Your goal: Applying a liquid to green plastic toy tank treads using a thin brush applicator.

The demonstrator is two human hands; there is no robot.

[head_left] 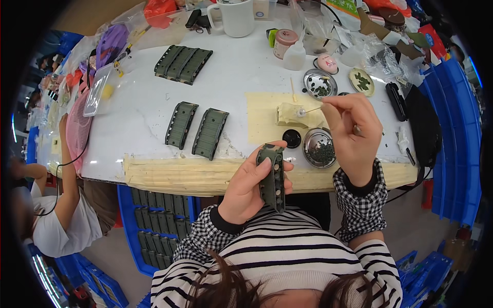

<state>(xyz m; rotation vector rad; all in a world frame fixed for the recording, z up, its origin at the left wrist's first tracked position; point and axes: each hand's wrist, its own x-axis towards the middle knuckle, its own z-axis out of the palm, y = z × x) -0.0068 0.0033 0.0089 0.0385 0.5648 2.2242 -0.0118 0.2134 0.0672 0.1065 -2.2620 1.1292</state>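
Observation:
My left hand [245, 186] grips a curved dark green camouflage piece [271, 179], its edge lined with round pale spots, above the table's front edge. To the right, my right hand [355, 136] pinches a thin stick [313, 109]. The stick's far end meets a small whitish round spot on a tape-wrapped block [287, 117]. What sits at that tip is too small to make out. Just below the block are a small black round dish [291, 138] and a metal dish [319, 148] holding many tiny dark green bits.
Two similar green pieces [181, 124] lie left of centre, and a joined set [184, 64] lies behind them. Another metal dish [320, 83], a white bottle [295, 55] and a white mug [237, 18] stand farther back. A blue crate [128, 226] of green pieces sits below; a person [69, 215] is at left.

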